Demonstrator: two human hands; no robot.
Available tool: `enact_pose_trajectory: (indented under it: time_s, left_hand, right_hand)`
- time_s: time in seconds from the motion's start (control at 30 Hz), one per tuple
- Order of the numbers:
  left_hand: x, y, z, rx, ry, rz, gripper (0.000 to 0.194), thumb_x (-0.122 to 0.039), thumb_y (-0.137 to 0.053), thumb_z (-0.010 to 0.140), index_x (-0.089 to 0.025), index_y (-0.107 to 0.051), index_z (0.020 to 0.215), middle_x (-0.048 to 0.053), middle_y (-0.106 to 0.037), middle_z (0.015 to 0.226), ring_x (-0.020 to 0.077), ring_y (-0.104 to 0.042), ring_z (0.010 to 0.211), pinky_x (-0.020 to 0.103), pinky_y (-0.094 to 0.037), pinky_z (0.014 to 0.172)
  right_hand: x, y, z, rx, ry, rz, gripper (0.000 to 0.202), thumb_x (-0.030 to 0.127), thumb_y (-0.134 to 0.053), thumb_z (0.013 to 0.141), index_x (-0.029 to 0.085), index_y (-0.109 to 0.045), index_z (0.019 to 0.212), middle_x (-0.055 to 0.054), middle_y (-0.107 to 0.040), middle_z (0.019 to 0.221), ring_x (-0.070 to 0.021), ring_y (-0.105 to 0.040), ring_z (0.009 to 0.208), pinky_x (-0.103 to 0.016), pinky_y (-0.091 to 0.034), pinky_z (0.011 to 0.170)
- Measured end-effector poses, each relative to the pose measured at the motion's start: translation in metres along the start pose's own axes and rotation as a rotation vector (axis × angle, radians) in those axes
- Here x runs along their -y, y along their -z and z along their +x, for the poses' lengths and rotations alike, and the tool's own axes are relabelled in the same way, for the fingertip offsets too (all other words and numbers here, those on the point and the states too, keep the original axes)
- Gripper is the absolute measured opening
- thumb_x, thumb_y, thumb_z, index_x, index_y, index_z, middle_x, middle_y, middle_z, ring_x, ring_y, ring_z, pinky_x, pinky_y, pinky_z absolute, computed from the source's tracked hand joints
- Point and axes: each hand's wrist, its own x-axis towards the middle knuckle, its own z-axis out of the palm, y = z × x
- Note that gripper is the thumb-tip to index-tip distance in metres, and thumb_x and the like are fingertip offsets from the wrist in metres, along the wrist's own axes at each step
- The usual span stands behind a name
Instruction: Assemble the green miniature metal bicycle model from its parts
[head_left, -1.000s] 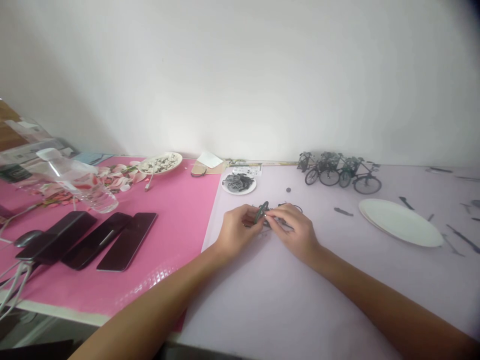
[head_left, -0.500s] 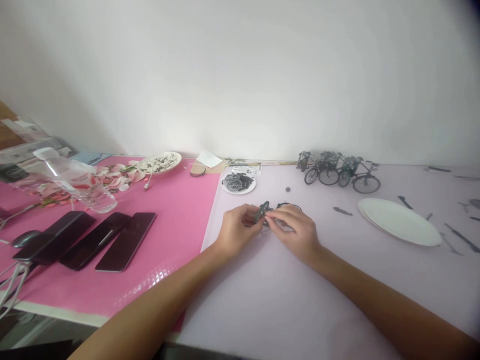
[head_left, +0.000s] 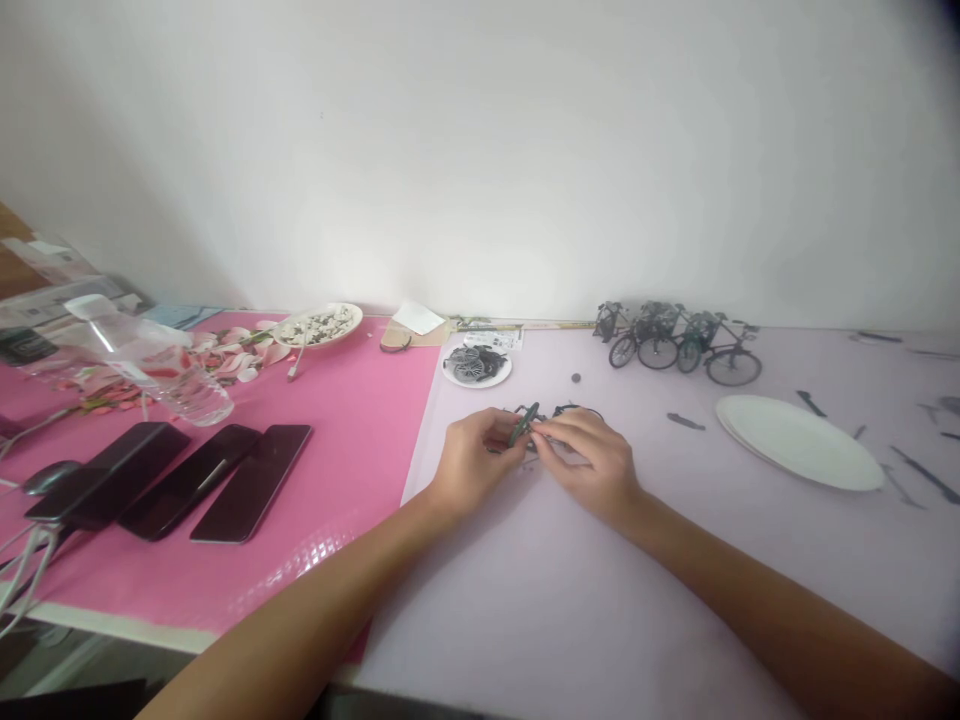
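Observation:
Between my two hands, over the pale lilac tabletop, is a dark green model bicycle wheel seen nearly edge-on. My left hand is closed on it with thumb and fingers. From the other side my right hand pinches at the wheel's middle; the small part at its fingertips is too tiny to make out. Other dark bicycle parts show behind my right fingers, mostly hidden. Beyond my hands, a small white plate holds black and grey wheels and parts.
Assembled model bicycles stand by the wall. A white oval plate and scattered dark parts lie right. Phones, a clear bottle and a plate of white pieces occupy the pink side. A small dark disc lies ahead.
The green wheel has tilted slightly and now looks narrower. Both hands stay in nearly the same place.

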Motion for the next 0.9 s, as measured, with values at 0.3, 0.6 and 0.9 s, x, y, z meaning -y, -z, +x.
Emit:
enact_pose_trajectory:
  time_s: [0.3, 0.6, 0.9]
  left_hand:
    - [-0.0006, 0.0007, 0.0001, 0.003, 0.005, 0.01, 0.017, -0.021, -0.076, 0.086, -0.016, -0.075, 0.102, 0.007, -0.079, 0.092, 0.0174, -0.075, 0.078, 0.03, -0.064, 0.074]
    - [-0.0004, 0.0002, -0.0004, 0.009, 0.025, 0.001, 0.019, -0.022, -0.076, 0.085, -0.015, -0.076, 0.103, 0.007, -0.08, 0.094, 0.0176, -0.075, 0.079, 0.028, -0.063, 0.074]
    - [-0.0031, 0.0, -0.0003, 0.012, 0.05, 0.008, 0.016, -0.018, -0.076, 0.084, -0.015, -0.075, 0.1, 0.005, -0.079, 0.088, 0.0168, -0.075, 0.078, 0.027, -0.061, 0.074]
  right_hand:
    - [-0.0018, -0.0008, -0.0026, -0.002, -0.006, 0.001, 0.032, 0.009, -0.073, 0.088, 0.027, -0.074, 0.113, -0.005, -0.079, 0.092, -0.0212, -0.071, 0.076, -0.04, -0.059, 0.072]
    - [0.002, -0.0001, -0.0012, -0.01, -0.054, -0.012, 0.027, 0.007, -0.074, 0.085, 0.024, -0.072, 0.105, -0.004, -0.076, 0.089, -0.0172, -0.062, 0.067, -0.035, -0.054, 0.066]
    - [0.0028, -0.0001, -0.0011, 0.003, -0.071, 0.0, 0.025, 0.006, -0.073, 0.085, 0.024, -0.07, 0.102, -0.003, -0.073, 0.085, -0.017, -0.059, 0.066, -0.035, -0.053, 0.066]
